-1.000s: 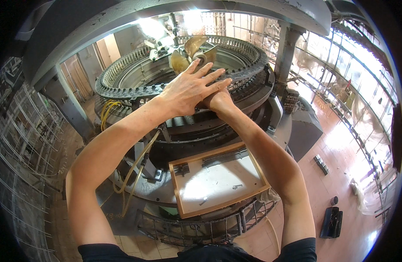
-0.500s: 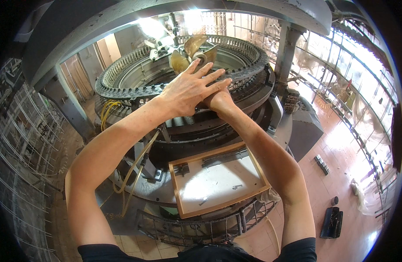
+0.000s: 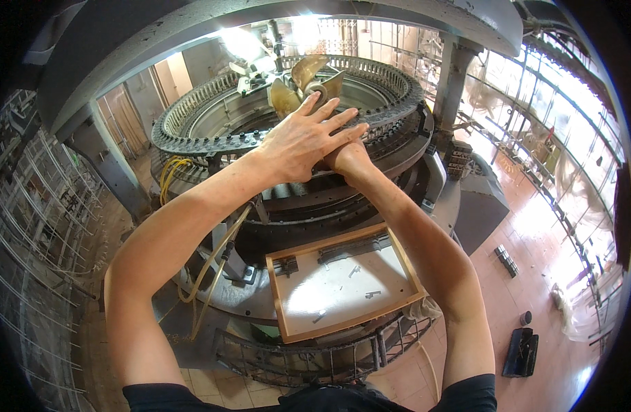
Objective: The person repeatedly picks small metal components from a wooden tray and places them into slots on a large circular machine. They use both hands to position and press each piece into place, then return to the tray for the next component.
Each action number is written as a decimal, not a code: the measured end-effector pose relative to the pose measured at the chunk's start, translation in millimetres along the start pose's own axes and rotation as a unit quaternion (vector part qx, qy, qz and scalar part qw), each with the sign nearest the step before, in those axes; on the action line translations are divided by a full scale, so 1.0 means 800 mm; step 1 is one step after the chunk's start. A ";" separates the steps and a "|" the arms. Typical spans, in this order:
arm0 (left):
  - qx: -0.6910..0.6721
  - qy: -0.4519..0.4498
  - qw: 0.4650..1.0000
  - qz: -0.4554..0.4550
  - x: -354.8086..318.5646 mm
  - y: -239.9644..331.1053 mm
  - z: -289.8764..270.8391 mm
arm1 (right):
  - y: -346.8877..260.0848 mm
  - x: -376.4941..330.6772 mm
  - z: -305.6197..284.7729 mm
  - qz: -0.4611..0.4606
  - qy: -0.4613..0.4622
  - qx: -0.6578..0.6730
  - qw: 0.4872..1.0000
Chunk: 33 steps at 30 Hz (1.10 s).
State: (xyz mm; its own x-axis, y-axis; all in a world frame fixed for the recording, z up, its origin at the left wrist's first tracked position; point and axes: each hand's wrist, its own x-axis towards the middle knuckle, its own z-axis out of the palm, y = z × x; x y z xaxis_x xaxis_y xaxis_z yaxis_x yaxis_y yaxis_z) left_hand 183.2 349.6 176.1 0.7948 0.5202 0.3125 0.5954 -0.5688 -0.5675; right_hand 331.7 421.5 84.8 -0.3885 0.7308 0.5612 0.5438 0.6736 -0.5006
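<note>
My left hand (image 3: 304, 142) lies over the near rim of a large round machine ring (image 3: 212, 143), its fingers stretched and spread. It covers part of my right hand (image 3: 351, 159), which is tucked beneath it at the same rim. The right fingers are hidden, so whatever they touch or hold does not show. Just beyond my left fingertips stands a brass-coloured fan (image 3: 285, 97) with broad blades and a round hub. Below my forearms sits a shallow wooden-framed tray (image 3: 279, 302) with a white bottom. Dark metal strips (image 3: 353, 248) line its far side, and several small dark pieces (image 3: 373, 294) lie loose in it.
Yellow tubes (image 3: 172, 177) hang at the ring's left. A thick grey post (image 3: 454, 82) rises at the right, below an overhead arch. Thin-rod racks (image 3: 37, 226) stand on both sides. A black open container (image 3: 520, 351) and a dark block strip (image 3: 506, 261) lie on the right-hand floor.
Another small dark piece now shows on the white tray bottom. Both hands keep nearly the same place, with the left still over the right.
</note>
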 end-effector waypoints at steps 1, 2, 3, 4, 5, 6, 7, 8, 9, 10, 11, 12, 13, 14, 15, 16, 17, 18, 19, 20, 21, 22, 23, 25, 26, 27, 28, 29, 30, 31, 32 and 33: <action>0.003 0.008 1.000 0.002 0.000 0.000 0.000 | 0.001 -0.001 0.000 0.001 0.008 0.015 1.000; 0.001 0.008 1.000 0.003 0.001 0.000 0.000 | 0.003 0.001 0.000 0.005 -0.004 -0.021 1.000; -0.006 0.006 1.000 0.000 0.001 0.000 0.000 | 0.005 0.002 0.001 0.008 -0.016 -0.056 0.998; -0.001 0.008 1.000 0.001 0.001 0.000 0.000 | 0.007 0.002 0.002 -0.006 -0.018 -0.087 0.996; 0.000 0.008 1.000 0.001 0.001 0.000 0.000 | 0.010 0.003 0.004 -0.001 -0.021 -0.083 0.996; -0.006 0.001 1.000 -0.003 0.002 0.000 0.000 | 0.013 0.003 0.006 -0.013 -0.013 -0.074 0.997; 0.002 0.006 1.000 0.000 0.003 0.001 0.000 | 0.016 0.003 0.009 -0.024 -0.005 -0.065 0.998; 0.004 0.004 1.000 0.000 0.003 0.001 -0.001 | 0.018 0.004 0.012 -0.036 0.034 -0.008 0.999; 0.006 0.002 1.000 -0.001 0.003 0.001 -0.001 | 0.019 0.005 0.017 -0.047 0.072 0.050 0.995; 0.006 0.002 1.000 -0.001 0.002 0.001 -0.001 | 0.021 0.006 0.017 -0.019 0.064 0.081 0.994; 0.007 0.002 1.000 -0.002 0.002 0.001 -0.002 | 0.023 0.006 0.018 -0.053 0.075 0.053 0.994; -0.004 -0.006 1.000 -0.004 0.002 0.001 -0.002 | 0.024 0.006 0.017 -0.048 0.040 -0.001 0.998; 0.004 0.002 1.000 -0.001 0.002 0.000 -0.002 | 0.025 0.006 0.015 -0.042 0.004 -0.055 0.998; 0.001 0.003 1.000 0.000 0.001 -0.001 -0.002 | 0.026 0.006 0.014 -0.058 0.013 -0.049 0.997; -0.010 -0.001 1.000 0.000 0.001 0.000 -0.001 | 0.026 0.005 0.013 -0.073 0.020 -0.044 0.996; -0.006 0.003 1.000 0.001 0.002 0.000 0.000 | 0.025 0.004 0.012 -0.087 0.028 -0.039 0.995; -0.009 0.002 1.000 0.001 0.003 -0.001 0.000 | 0.023 0.003 0.012 -0.089 0.050 -0.054 0.993; -0.011 0.001 1.000 0.000 0.003 -0.001 0.001 | 0.022 0.002 0.012 -0.092 0.072 -0.069 0.991; -0.011 0.003 1.000 0.000 0.004 0.000 0.001 | 0.020 0.000 0.013 -0.096 0.092 -0.083 0.988; -0.010 0.005 1.000 0.000 0.004 0.000 0.002 | 0.019 0.001 0.013 -0.091 0.072 -0.108 0.987; -0.010 -0.005 1.000 -0.005 0.004 0.000 0.001 | 0.018 0.002 0.013 -0.081 0.083 -0.098 0.988; -0.005 0.006 1.000 -0.002 0.004 0.000 0.001 | 0.017 0.002 0.014 -0.064 0.083 -0.094 0.990; -0.001 0.004 1.000 -0.003 0.005 0.001 0.001 | 0.016 0.003 0.015 -0.047 0.082 -0.090 0.991; 0.005 0.003 1.000 -0.004 0.004 0.001 0.000 | 0.015 0.004 0.014 0.008 0.056 0.065 0.996; 0.007 0.003 1.000 -0.003 0.004 0.001 0.000 | 0.014 0.004 0.013 0.018 0.052 0.107 0.993; 0.001 0.001 1.000 -0.003 0.004 0.001 0.000 | 0.014 0.003 0.012 -0.006 0.046 0.068 0.997; 0.011 -0.002 1.000 -0.004 0.004 0.002 0.000 | 0.013 0.003 0.010 -0.049 0.050 -0.007 0.997; 0.011 0.001 1.000 -0.005 0.004 0.002 0.000 | 0.012 0.003 0.008 -0.056 0.032 -0.091 0.994; 0.011 0.004 1.000 -0.006 0.005 0.002 0.000 | 0.011 0.003 0.006 -0.068 0.041 -0.076 0.994; 0.010 0.005 1.000 -0.007 0.005 0.003 0.001 | 0.010 0.002 0.003 -0.044 0.026 -0.068 0.996; 0.015 0.002 1.000 -0.009 0.005 0.003 0.001 | 0.008 0.001 0.001 -0.032 0.023 -0.059 0.997; 0.019 -0.002 1.000 -0.010 0.005 0.003 0.002 | 0.006 0.001 0.000 -0.036 0.024 -0.081 0.996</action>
State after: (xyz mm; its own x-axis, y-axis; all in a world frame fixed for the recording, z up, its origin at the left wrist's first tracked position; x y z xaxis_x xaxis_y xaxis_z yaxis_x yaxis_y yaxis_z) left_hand 187.9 351.1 175.0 0.7822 0.5335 0.3218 0.6064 -0.5331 -0.5900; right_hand 333.7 425.1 82.8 -0.3966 0.6727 0.6247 0.6298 0.6945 -0.3480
